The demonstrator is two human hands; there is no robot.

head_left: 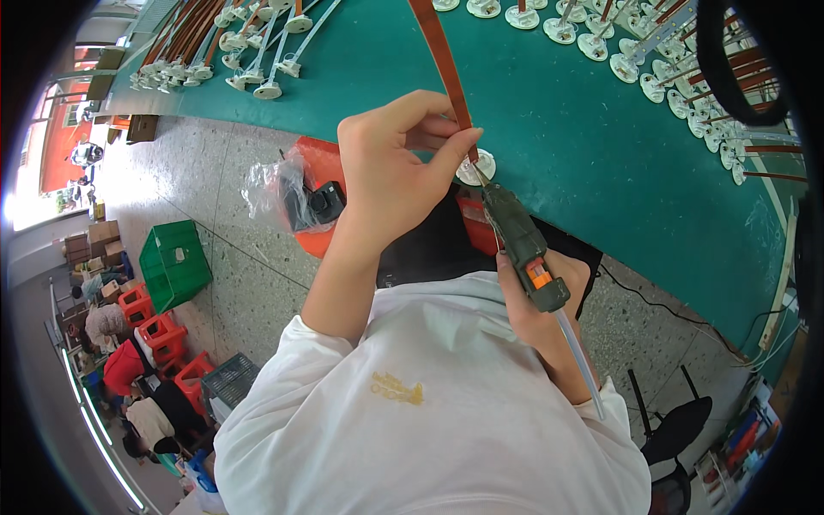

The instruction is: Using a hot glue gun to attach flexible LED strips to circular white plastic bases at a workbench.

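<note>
My left hand point(390, 172) pinches a long flat reddish-brown strip point(442, 60) between thumb and fingers, close to its lower end. That end meets a small white round base point(486, 163) at the near edge of the green table point(558, 112). My right hand point(541, 324) is wrapped round a dark green hot glue gun point(511, 223). Its nozzle points at the joint between strip and base, where I cannot tell whether it touches. A pale glue stick point(579, 365) sticks out of the gun's back end.
Many similar strips on white bases lie at the far left point(266, 51) and far right point(687, 77) of the table. A red stool point(316, 245) carries a plastic bag and a black device point(326, 202). A green crate point(176, 264), a black chair point(678, 438) and seated people stand around.
</note>
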